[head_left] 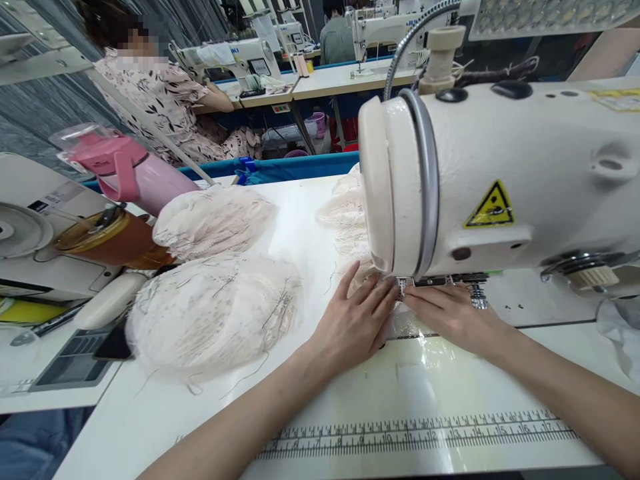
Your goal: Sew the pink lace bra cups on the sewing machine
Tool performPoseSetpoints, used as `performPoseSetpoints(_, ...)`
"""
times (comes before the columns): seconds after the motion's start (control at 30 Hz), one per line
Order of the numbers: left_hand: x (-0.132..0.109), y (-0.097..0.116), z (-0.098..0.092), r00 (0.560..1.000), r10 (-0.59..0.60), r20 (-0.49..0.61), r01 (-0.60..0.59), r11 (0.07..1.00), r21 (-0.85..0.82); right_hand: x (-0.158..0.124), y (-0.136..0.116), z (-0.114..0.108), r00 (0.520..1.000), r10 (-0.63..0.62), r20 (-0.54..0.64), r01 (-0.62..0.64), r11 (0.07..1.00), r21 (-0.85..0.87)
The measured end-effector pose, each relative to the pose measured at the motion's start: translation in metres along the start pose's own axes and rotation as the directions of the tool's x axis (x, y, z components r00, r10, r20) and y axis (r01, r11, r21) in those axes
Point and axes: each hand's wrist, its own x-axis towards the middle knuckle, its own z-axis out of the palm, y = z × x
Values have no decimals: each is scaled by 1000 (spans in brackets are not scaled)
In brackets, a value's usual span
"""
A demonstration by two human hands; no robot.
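My left hand (356,315) lies flat with fingers stretched out, pressing a piece of pale lace fabric (350,227) onto the white table just left of the presser foot (403,285). My right hand (449,313) also rests flat on the fabric, fingers extended toward the needle area from the right. Both hands meet under the head of the cream sewing machine (500,180). The needle itself is mostly hidden by the machine head.
Two heaps of pale lace pieces (215,313) (215,220) lie to the left. A pink bottle (130,173) and a brown container (107,237) stand beside them. A ruler strip (425,433) runs along the table front. Another person sews at the back left.
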Motion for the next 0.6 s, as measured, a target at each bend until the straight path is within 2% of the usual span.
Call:
performPoseSetpoints(0.23, -1, -1, 0, 1000, 24, 20, -25, 999, 37, 9, 1, -7, 997, 22, -75, -22, 1000, -4)
performPoseSetpoints(0.4, -1, -1, 1, 1000, 18, 17, -19, 999, 45, 16, 0, -19, 997, 12, -81, -29, 977, -212)
performPoseSetpoints(0.5, 0, -1, 1, 1000, 7, 19, -8, 999, 44, 14, 1, -14, 999, 17, -40, -24, 980, -199)
performPoseSetpoints(0.6, 1, -2, 2, 1000, -4, 17, 3, 999, 47, 9, 2, -3, 996, 34, -77, -48, 982, -181)
